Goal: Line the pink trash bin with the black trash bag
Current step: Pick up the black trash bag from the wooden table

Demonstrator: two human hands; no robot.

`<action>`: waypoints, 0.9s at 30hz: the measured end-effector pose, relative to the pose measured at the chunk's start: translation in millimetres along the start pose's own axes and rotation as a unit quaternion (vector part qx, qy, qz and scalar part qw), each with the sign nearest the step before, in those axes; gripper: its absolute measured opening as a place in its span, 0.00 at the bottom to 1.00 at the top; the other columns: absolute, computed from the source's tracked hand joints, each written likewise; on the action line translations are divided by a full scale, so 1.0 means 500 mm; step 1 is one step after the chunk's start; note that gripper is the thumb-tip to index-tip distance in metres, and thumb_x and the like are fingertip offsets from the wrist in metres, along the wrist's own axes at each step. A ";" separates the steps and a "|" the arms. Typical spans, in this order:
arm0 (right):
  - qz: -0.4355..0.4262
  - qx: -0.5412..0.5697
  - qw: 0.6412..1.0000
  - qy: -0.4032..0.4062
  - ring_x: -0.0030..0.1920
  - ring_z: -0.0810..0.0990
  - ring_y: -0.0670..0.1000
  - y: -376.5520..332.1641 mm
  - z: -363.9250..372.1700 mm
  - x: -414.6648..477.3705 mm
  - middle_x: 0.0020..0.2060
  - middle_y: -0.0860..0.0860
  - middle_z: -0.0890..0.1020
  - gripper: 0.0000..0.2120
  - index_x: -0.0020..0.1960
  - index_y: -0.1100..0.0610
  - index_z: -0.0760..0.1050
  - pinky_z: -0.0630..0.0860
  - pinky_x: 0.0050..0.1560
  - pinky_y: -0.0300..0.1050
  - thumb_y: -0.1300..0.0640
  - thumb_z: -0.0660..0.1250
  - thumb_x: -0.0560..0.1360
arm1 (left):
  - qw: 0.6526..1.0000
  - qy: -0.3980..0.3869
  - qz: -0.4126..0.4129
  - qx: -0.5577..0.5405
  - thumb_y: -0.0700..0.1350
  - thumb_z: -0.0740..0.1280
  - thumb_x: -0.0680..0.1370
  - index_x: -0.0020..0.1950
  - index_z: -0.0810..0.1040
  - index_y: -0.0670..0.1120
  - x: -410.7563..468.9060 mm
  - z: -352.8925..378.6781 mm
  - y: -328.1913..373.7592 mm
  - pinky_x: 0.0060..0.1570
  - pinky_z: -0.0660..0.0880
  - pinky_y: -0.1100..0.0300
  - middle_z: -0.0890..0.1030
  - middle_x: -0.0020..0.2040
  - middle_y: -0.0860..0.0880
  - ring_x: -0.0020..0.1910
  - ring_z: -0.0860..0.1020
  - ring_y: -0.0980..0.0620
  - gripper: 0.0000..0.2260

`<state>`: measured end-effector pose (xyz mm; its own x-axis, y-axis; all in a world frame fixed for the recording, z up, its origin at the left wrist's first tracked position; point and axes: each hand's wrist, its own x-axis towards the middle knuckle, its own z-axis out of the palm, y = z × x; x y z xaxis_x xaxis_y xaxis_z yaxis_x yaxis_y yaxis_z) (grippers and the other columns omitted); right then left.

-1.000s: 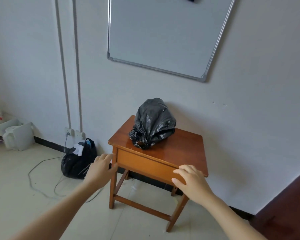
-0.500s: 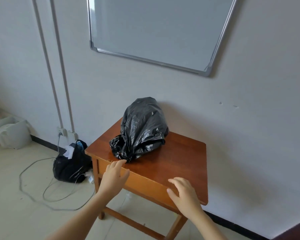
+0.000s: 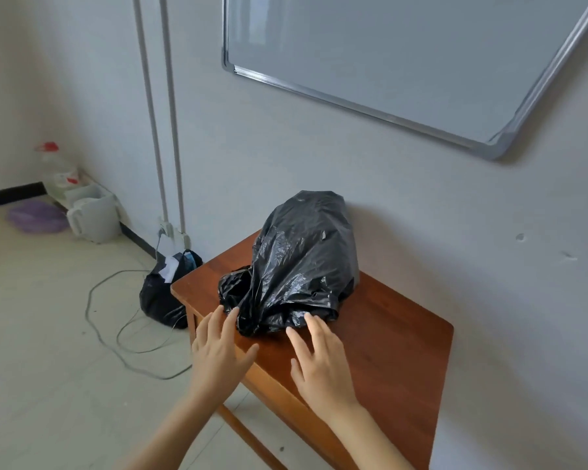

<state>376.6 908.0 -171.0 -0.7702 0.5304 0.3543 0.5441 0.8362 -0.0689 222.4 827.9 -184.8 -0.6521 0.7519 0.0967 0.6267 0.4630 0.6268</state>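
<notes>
- Nearest me, the left hand (image 3: 219, 351) and right hand (image 3: 321, 359) reach over the wooden table (image 3: 398, 334), fingers spread, holding nothing.
- Their fingertips are at the near edge of the black trash bag (image 3: 299, 266), which sits bulging on the tabletop at 12 o'clock from the hands.
- At 10 o'clock, on the floor, another black bag (image 3: 162, 300) lies beside the table.
- Farther up the wall at 1 o'clock hangs a whiteboard (image 3: 404, 56).

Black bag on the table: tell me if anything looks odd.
The black trash bag stands bulging on the wooden table, apparently draped over something; no pink bin shows. Both hands, left and right, are open at its bunched lower edge.
</notes>
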 end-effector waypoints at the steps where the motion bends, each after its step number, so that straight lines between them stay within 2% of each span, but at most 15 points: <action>1: -0.020 -0.017 1.000 -0.012 0.63 0.69 0.56 0.003 0.008 0.022 0.59 0.59 0.78 0.28 0.59 0.53 0.71 0.78 0.55 0.51 0.58 0.76 0.62 | 1.000 -0.005 0.008 0.020 0.55 0.66 0.72 0.72 0.56 0.49 0.018 0.005 0.000 0.72 0.53 0.46 0.56 0.75 0.44 0.74 0.51 0.43 0.33; 3: -0.045 -0.058 0.997 -0.036 0.63 0.74 0.58 0.010 0.020 0.066 0.59 0.59 0.79 0.27 0.59 0.52 0.73 0.78 0.55 0.52 0.57 0.76 0.62 | 0.998 -0.004 0.043 0.055 0.57 0.68 0.70 0.72 0.58 0.48 0.055 0.014 0.000 0.70 0.57 0.42 0.59 0.74 0.41 0.73 0.55 0.40 0.35; 6: -0.045 -0.115 0.991 -0.057 0.61 0.77 0.57 0.032 0.029 0.125 0.59 0.58 0.80 0.27 0.58 0.51 0.75 0.80 0.49 0.52 0.56 0.77 0.60 | 0.995 0.000 0.073 0.074 0.58 0.72 0.64 0.70 0.62 0.47 0.116 0.037 -0.001 0.65 0.63 0.39 0.66 0.71 0.38 0.70 0.62 0.36 0.39; 9: -0.023 -0.142 0.987 -0.069 0.61 0.77 0.58 0.063 0.026 0.186 0.60 0.58 0.79 0.32 0.60 0.51 0.74 0.81 0.46 0.52 0.56 0.78 0.57 | 0.992 -0.017 0.085 0.090 0.60 0.72 0.63 0.73 0.53 0.50 0.188 0.053 0.007 0.68 0.58 0.39 0.59 0.74 0.38 0.73 0.55 0.37 0.45; 11: -0.012 -0.171 0.983 -0.064 0.61 0.77 0.58 0.083 0.024 0.225 0.60 0.59 0.79 0.33 0.61 0.51 0.74 0.81 0.46 0.53 0.54 0.78 0.56 | 0.990 -0.058 0.086 0.098 0.61 0.68 0.67 0.74 0.44 0.52 0.237 0.067 0.007 0.71 0.50 0.40 0.49 0.76 0.39 0.75 0.46 0.39 0.45; 13: 0.011 -0.194 0.979 -0.064 0.61 0.77 0.58 0.103 0.019 0.253 0.60 0.59 0.79 0.32 0.60 0.50 0.75 0.80 0.47 0.55 0.53 0.77 0.57 | 0.987 -0.103 0.071 0.101 0.62 0.66 0.69 0.73 0.41 0.53 0.272 0.075 0.007 0.72 0.46 0.40 0.44 0.76 0.41 0.74 0.41 0.40 0.43; 15: 0.040 -0.207 0.975 -0.062 0.61 0.78 0.59 0.133 0.014 0.275 0.60 0.59 0.79 0.32 0.60 0.51 0.76 0.80 0.47 0.55 0.53 0.78 0.56 | 0.985 -0.122 0.064 0.102 0.62 0.64 0.71 0.73 0.40 0.54 0.300 0.084 0.005 0.72 0.46 0.39 0.44 0.76 0.41 0.74 0.41 0.39 0.41; 18: 0.081 -0.235 0.965 -0.080 0.59 0.78 0.62 0.185 0.011 0.295 0.60 0.61 0.79 0.37 0.60 0.52 0.76 0.80 0.47 0.57 0.58 0.79 0.51 | 0.983 -0.147 0.056 0.096 0.62 0.61 0.72 0.73 0.40 0.55 0.330 0.097 0.001 0.72 0.47 0.39 0.45 0.76 0.42 0.74 0.43 0.39 0.39; 23: 0.108 -0.252 0.954 -0.117 0.56 0.80 0.62 0.245 0.014 0.294 0.59 0.61 0.79 0.39 0.59 0.50 0.77 0.80 0.48 0.56 0.60 0.80 0.48 | 0.983 -0.178 0.012 0.031 0.62 0.63 0.71 0.73 0.40 0.56 0.358 0.122 0.010 0.70 0.52 0.39 0.46 0.76 0.42 0.74 0.47 0.38 0.40; 25: 0.095 -0.239 0.959 -0.120 0.60 0.77 0.63 0.247 0.015 0.293 0.63 0.62 0.76 0.38 0.61 0.49 0.75 0.78 0.52 0.58 0.61 0.79 0.52 | 0.981 -0.191 -0.021 -0.033 0.60 0.66 0.70 0.73 0.40 0.57 0.366 0.126 0.010 0.69 0.58 0.40 0.45 0.76 0.42 0.73 0.50 0.37 0.42; 27: 0.059 -0.227 0.962 -0.140 0.70 0.63 0.64 0.249 0.016 0.290 0.72 0.63 0.61 0.36 0.70 0.50 0.64 0.67 0.65 0.60 0.66 0.71 0.66 | 0.973 -0.203 -0.034 -0.108 0.55 0.69 0.71 0.73 0.39 0.58 0.373 0.128 0.008 0.65 0.67 0.46 0.44 0.76 0.41 0.72 0.56 0.37 0.43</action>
<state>330.1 1090.2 -135.9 -0.7192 0.6876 0.0996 0.6734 0.6545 0.3439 130.7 999.8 -213.9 -0.4402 0.8663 -0.2363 0.4552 0.4421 0.7728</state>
